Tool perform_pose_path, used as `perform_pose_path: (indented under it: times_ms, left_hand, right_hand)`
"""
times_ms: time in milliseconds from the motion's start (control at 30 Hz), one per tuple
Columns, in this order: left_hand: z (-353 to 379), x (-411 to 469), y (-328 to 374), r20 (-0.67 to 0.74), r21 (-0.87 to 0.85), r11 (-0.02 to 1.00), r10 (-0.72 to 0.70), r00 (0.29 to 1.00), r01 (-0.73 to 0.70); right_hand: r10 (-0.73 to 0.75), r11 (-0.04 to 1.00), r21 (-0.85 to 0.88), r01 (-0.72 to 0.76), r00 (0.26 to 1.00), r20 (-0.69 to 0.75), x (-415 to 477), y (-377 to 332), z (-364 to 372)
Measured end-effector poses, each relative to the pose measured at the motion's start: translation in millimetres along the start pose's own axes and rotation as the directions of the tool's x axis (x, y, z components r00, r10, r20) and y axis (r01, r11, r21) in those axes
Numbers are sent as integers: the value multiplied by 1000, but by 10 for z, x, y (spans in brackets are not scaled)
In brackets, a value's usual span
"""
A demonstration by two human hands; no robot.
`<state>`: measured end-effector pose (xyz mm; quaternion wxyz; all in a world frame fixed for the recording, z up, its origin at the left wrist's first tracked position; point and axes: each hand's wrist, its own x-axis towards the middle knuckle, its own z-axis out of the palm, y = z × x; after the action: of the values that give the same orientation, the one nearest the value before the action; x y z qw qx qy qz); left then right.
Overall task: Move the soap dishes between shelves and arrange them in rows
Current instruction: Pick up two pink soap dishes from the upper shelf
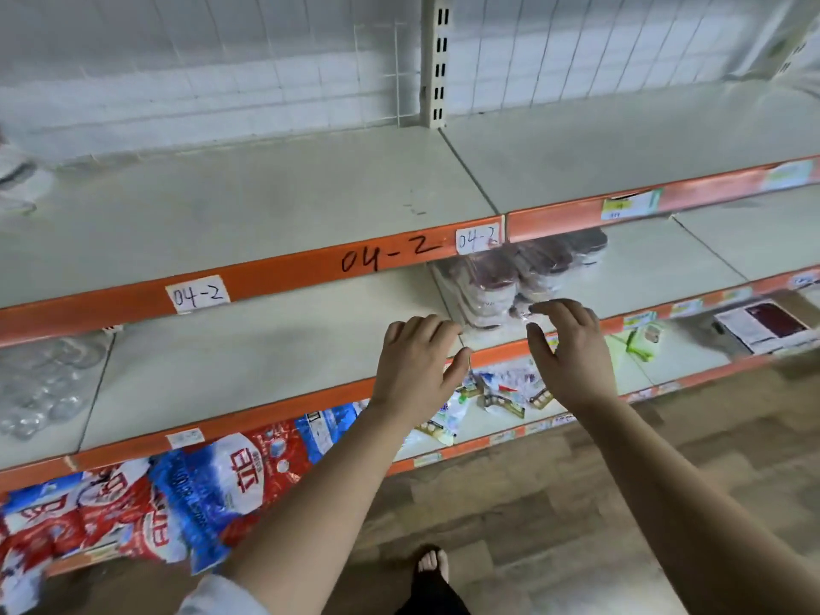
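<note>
Stock: dark red and white round soap dishes point(523, 277), wrapped in clear plastic, piled in several uneven stacks on the cream metal middle shelf point(266, 348), right of centre, with the far part of the pile tucked under the orange front strip of the cream upper shelf point(266, 201). Left hand point(417, 361): palm down over the near edge of the middle shelf, just left of the pile, fingers loosely spread and bent, thumb apart, holding nothing. Right hand point(572, 348): palm down at the near side of the pile, fingers spread wide and slightly hooked, fingertips point(539, 309) at the plastic wrap; touching or just short of it, cannot tell; nothing gripped. Upper shelf strip: marked "04-2" in black handwriting, plus white paper labels point(198, 294) bearing the same mark. Behind: white wire grid panel point(222, 59) and slotted cream upright post point(437, 59). Far left on middle shelf: clear plastic containers point(40, 383), blurred. Lower shelf, left: red, white and blue printed bags point(177, 494), lying overlapped; centre: small packeted items point(497, 395), kind unclear; right: green packets point(639, 344) and a flat white box with a dark red picture point(761, 326). Below: wood-pattern floor point(532, 503); one foot in a dark sandal point(432, 565), near centre.
</note>
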<state>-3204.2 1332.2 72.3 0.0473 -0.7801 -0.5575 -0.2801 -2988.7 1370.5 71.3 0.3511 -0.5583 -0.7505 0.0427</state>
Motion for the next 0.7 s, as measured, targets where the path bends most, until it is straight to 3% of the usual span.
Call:
perform_pose_path:
  times_ms: [233, 400, 700]
  left_hand:
    - [786, 263, 189, 39, -23, 999, -40, 998, 41]
    - [1259, 462, 287, -13, -28, 996, -83, 996, 83]
    - [2254, 933, 293, -18, 97, 957, -274, 961, 275]
  right_hand:
    - [96, 995, 28, -96, 995, 24, 73, 772, 165]
    - [156, 986, 51, -160, 985, 69, 143, 1262, 344]
    - [52, 993, 105, -58, 996, 66, 343, 2092, 670]
